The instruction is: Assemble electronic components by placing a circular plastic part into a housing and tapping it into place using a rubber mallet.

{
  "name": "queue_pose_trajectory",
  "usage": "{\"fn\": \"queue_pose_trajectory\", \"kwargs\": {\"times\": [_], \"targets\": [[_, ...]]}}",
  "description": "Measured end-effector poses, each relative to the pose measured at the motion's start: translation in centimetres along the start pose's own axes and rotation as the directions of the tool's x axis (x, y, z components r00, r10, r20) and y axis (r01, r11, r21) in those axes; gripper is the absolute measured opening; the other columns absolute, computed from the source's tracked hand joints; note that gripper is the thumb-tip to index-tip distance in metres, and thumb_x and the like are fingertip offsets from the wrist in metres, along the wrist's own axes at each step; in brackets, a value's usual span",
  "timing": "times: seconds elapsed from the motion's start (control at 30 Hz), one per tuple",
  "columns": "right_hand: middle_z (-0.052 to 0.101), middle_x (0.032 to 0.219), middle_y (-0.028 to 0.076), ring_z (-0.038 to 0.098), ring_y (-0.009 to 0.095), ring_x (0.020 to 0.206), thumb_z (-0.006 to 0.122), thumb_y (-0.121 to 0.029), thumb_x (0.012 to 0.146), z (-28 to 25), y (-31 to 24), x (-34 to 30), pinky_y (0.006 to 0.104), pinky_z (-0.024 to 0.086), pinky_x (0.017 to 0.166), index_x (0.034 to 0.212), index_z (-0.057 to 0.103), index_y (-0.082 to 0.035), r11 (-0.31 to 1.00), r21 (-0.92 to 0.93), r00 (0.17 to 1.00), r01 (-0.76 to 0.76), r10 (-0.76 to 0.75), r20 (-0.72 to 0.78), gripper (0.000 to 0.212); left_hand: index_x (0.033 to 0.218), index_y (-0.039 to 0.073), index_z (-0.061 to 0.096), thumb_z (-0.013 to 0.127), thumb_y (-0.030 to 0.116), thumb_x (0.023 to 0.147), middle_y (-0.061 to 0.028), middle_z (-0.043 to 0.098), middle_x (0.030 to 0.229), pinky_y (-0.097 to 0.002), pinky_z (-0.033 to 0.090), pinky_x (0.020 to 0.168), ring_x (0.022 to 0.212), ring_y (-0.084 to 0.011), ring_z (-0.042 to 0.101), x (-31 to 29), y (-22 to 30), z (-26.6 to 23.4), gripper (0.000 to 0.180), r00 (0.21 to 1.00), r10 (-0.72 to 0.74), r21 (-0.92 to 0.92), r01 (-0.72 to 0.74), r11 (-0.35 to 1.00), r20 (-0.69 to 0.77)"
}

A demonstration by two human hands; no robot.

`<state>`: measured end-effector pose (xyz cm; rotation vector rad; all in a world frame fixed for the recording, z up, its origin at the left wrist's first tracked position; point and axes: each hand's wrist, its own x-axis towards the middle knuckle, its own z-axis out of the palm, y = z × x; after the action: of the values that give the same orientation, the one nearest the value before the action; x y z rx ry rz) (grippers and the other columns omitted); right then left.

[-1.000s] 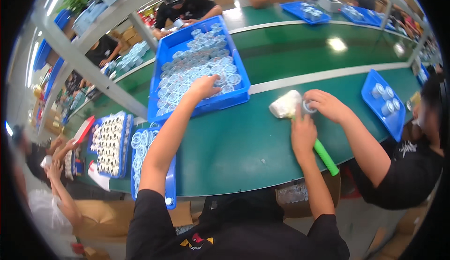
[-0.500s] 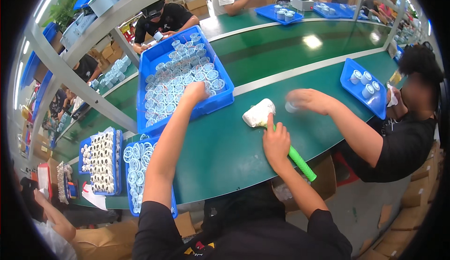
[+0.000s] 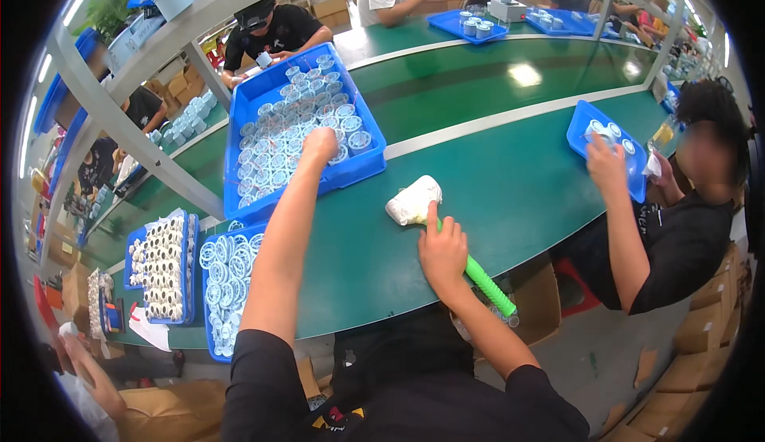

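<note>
My left hand (image 3: 320, 146) reaches into a large blue tray (image 3: 369, 165) filled with rows of clear, pale-blue round plastic cups (image 3: 279, 141). Its fingers are curled down among the cups, and their tips are hidden, so what they grip cannot be made out. With my right hand (image 3: 443, 255) I hold a mallet by its bright green ribbed handle (image 3: 488, 284), index finger stretched along it towards the head. The mallet's head (image 3: 414, 201) is wrapped in white material and lies on the green table.
At the right, a co-worker's hand (image 3: 607, 163) touches white-topped cups in a small blue tray (image 3: 588, 111). To my left stand a tray of pale-blue rings (image 3: 227, 283) and a tray of white parts with dark centres (image 3: 165, 271). A metal frame post (image 3: 147, 135) rises behind them.
The co-worker's hand has gone from beside the mallet's head to the small tray at the right. My left hand has shifted slightly left over the cups. My right hand keeps its grip.
</note>
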<state>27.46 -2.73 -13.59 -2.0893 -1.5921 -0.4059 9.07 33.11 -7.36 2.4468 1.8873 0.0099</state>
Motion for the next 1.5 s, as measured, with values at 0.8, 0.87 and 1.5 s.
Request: {"fn": "queue_pose_trajectory", "kwargs": {"times": [0.8,0.87,1.5], "targets": [[0.059,0.102,0.014,0.062,0.031,0.089,0.079,-0.029,0.087,-1.2,0.9,0.0,0.0431,0.051,0.075,0.154,0.051,-0.007,0.993,0.106,0.998,0.049,-0.053,0.033,0.076,0.132,0.016,0.066,0.072,0.002,0.086,-0.0236,0.06,0.127,-0.049,0.059,0.087,0.101,-0.0444,0.07,-34.8,2.0,-8.4,0.048,0.935,0.352,-0.315,-0.325,0.892,0.032],[0.06,0.108,0.015,0.062,0.034,0.095,0.078,-0.028,0.089,-0.8,0.9,0.4,0.0444,0.052,0.08,0.152,0.054,-0.006,0.987,0.146,0.998,0.064,-0.066,0.009,0.071,0.131,0.018,0.066,0.072,0.005,0.086,-0.0227,0.06,0.123,-0.0487,0.059,0.081,0.096,-0.0425,0.07,-35.4,1.2,-2.9,0.046,0.933,0.361,-0.138,-0.358,0.923,-0.002],[0.07,0.093,0.012,0.067,0.021,0.08,0.07,-0.006,0.1,-4.4,-7.1,-5.8,0.0331,0.053,0.072,0.108,0.074,0.001,0.341,0.926,0.817,0.161,-0.573,0.069,0.012,0.141,0.006,0.059,0.079,0.016,0.091,-0.0209,0.06,0.13,-0.0466,0.048,0.106,0.123,-0.0395,0.059,-44.7,2.5,4.7,0.054,0.769,-0.463,-0.76,-0.044,0.649,-0.44]]}}
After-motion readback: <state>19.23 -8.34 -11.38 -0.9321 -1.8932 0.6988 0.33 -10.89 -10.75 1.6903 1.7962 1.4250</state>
